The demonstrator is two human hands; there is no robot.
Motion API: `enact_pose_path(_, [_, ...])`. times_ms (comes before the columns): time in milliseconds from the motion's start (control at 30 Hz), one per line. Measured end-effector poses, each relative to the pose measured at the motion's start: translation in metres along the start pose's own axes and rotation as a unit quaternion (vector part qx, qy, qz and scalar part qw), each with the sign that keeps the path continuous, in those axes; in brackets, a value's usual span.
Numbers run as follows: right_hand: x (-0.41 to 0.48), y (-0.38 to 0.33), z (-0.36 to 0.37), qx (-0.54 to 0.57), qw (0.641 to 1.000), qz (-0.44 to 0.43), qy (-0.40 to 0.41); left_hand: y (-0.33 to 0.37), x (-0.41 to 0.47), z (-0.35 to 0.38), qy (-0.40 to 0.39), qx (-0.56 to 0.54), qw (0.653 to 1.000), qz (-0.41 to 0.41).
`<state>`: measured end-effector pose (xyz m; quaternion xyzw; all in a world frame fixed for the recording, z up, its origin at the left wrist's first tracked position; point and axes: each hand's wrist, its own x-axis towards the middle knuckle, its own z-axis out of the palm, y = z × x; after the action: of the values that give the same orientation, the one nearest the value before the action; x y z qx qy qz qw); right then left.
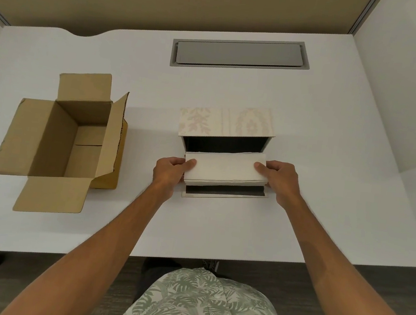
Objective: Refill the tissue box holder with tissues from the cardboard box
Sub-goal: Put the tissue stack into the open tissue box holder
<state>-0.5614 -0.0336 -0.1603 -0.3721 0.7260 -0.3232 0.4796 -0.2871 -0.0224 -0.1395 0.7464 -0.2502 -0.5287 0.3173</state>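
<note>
A white stack of tissues (pixel 225 169) hangs over the open tissue box holder (pixel 229 144) at the middle of the white table. My left hand (pixel 170 172) grips the stack's left end and my right hand (pixel 279 182) grips its right end. The holder has a dark inside, and its lid (pixel 225 121), cream with a leaf pattern, stands raised at the back. The stack covers the middle of the opening; dark gaps show behind and in front of it. A brown cardboard box (pixel 74 137) sits to the left with its flaps open, and nothing shows inside it.
A grey cable hatch (pixel 239 54) is set into the table (pixel 329 171) at the back. Partition walls stand behind and to the right. The table's near edge runs just in front of my body.
</note>
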Motion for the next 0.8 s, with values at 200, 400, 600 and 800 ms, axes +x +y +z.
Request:
enact_pose_path(200, [0.002, 0.001, 0.002, -0.032, 0.999, -0.013, 0.013, 0.001, -0.001, 0.001, 0.013, 0.082, 0.996, 0.035])
enact_pose_path(400, [-0.005, -0.003, 0.003, -0.08, 0.996, -0.036, 0.02, 0.001, -0.008, 0.005, 0.044, 0.152, 0.984, 0.087])
enact_pose_path(600, [-0.008, -0.009, 0.001, -0.085, 0.996, -0.03, 0.008, -0.007, -0.044, 0.018, 0.145, 0.324, 0.865, 0.355])
enact_pose_path(800, [-0.012, -0.017, 0.002, -0.125, 0.992, -0.029, 0.009, -0.03, -0.076, 0.052, -0.043, 0.566, 0.665, 0.485])
